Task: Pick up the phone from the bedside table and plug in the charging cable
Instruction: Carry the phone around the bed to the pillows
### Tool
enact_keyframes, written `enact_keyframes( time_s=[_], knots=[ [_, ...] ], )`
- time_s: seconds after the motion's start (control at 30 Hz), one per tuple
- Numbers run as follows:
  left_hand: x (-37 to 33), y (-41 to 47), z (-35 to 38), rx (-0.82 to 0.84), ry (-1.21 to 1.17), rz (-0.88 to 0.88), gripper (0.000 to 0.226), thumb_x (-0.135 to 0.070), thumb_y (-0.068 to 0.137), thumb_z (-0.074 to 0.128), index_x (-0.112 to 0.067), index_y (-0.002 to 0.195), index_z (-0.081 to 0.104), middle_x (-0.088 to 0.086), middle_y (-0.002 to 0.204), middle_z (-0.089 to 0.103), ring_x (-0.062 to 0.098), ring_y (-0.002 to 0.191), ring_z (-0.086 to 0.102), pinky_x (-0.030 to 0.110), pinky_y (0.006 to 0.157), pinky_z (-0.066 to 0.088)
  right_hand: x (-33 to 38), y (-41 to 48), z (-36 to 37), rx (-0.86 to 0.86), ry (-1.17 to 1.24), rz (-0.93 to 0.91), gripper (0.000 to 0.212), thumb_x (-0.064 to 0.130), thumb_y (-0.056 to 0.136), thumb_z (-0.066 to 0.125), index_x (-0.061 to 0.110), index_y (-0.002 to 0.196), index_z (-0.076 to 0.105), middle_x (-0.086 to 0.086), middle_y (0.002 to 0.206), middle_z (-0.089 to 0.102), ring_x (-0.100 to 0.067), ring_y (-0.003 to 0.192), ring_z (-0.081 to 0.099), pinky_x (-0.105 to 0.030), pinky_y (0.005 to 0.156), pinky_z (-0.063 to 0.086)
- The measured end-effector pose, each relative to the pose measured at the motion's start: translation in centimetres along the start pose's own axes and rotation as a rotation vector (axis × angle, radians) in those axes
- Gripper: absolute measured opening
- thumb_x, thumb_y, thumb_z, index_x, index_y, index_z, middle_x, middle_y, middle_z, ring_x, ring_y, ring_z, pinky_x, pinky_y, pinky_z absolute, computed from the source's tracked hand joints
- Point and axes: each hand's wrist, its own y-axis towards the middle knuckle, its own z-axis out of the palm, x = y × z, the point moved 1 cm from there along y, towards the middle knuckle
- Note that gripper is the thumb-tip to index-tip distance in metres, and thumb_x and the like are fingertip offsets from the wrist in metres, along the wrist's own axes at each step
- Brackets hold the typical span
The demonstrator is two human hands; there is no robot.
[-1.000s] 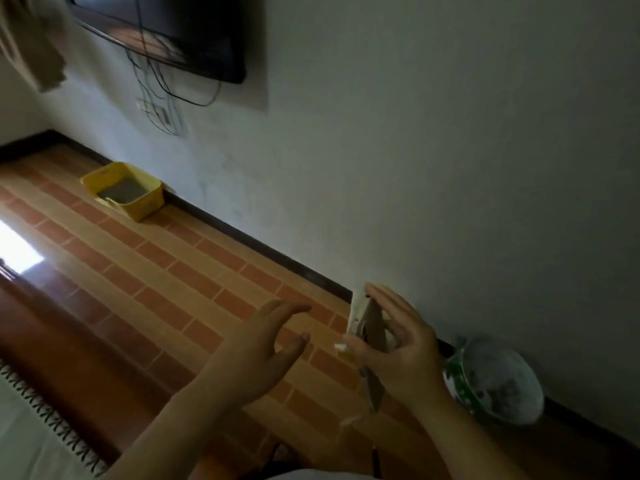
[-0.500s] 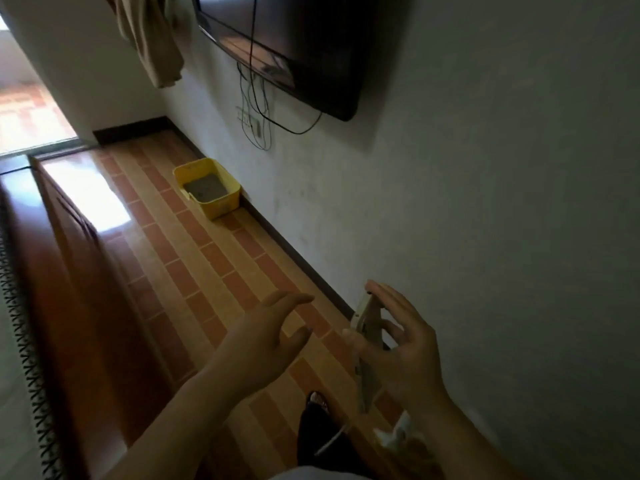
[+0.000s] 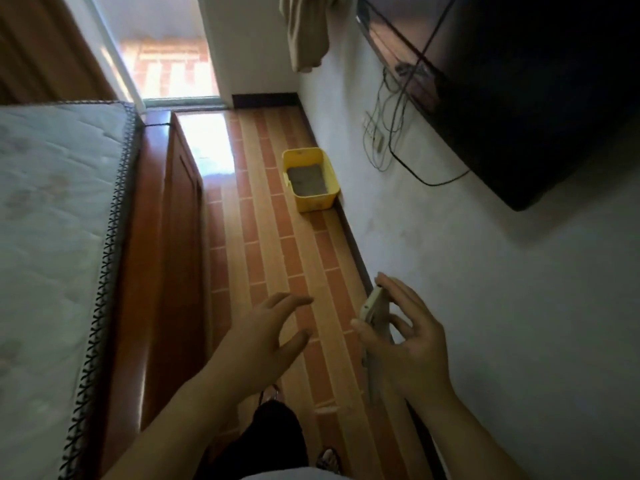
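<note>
My right hand holds a pale phone edge-on, gripped between thumb and fingers, low right of the view near the white wall. A little to its left, my left hand hovers with fingers spread and nothing in it. Loose white and black cables hang down the wall around a socket under the wall-mounted TV, far ahead of both hands. No bedside table is in view.
A bed with a bare mattress and wooden frame fills the left. A brick-pattern floor strip runs between bed and wall. A yellow tub stands by the skirting. A cloth hangs above; a bright doorway lies ahead.
The view has swung left, so the bed, doorway and TV have come into sight and the green-and-white bowl has left. Both hands keep their pose, the phone still in my right hand.
</note>
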Motion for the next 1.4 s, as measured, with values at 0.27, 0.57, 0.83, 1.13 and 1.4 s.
enact_keyframes(
  time_s=[0.27,0.57,0.83,1.13,1.4],
  knots=[
    [8.7,11.1,-8.2,-0.189,-0.051,-0.105,0.046,-0.047,0.085,0.048,-0.042,0.129,0.037,-0.013,0.138,0.04,0.002,0.113,0.044,0.02,0.089,0.036,0.6,16.6,10.9,0.185,0.066,-0.068,0.069,0.056,0.062,0.068,0.031,0.124,0.051,0.026,0.123,0.05,0.003,0.117,0.049,-0.025,0.093,0.049],
    [17.1,24.6,-23.3,-0.305,-0.011,-0.079,0.043,-0.045,0.086,0.05,-0.038,0.128,0.041,-0.013,0.133,0.045,0.001,0.115,0.045,0.022,0.091,0.041,4.5,35.3,23.9,0.262,0.09,-0.117,0.066,0.059,0.059,0.07,0.048,0.12,0.047,0.027,0.125,0.051,-0.003,0.118,0.051,-0.033,0.093,0.049],
    [23.6,39.5,-30.4,-0.236,-0.027,-0.074,0.045,-0.044,0.087,0.049,-0.039,0.13,0.038,-0.013,0.139,0.04,0.001,0.117,0.042,0.018,0.092,0.035,2.8,50.1,30.7,0.214,0.067,-0.081,0.071,0.055,0.061,0.073,0.031,0.124,0.052,0.021,0.127,0.052,-0.008,0.119,0.052,-0.04,0.093,0.051],
    [30.7,61.3,-42.3,-0.194,0.046,-0.11,0.046,-0.045,0.088,0.048,-0.039,0.131,0.036,-0.013,0.142,0.038,0.009,0.101,0.057,0.019,0.087,0.041,2.2,75.5,37.3,0.166,0.038,-0.052,0.067,0.053,0.057,0.067,0.033,0.119,0.051,0.028,0.118,0.049,0.0,0.108,0.052,-0.025,0.089,0.047],
    [38.2,73.7,-53.2,-0.331,-0.003,-0.185,0.043,-0.045,0.086,0.05,-0.04,0.128,0.041,-0.013,0.138,0.043,0.005,0.111,0.05,0.02,0.089,0.043,3.9,93.2,47.8,0.293,0.041,-0.14,0.073,0.068,0.062,0.066,0.038,0.127,0.05,0.03,0.131,0.047,-0.001,0.118,0.051,-0.033,0.092,0.052]
  ],
)
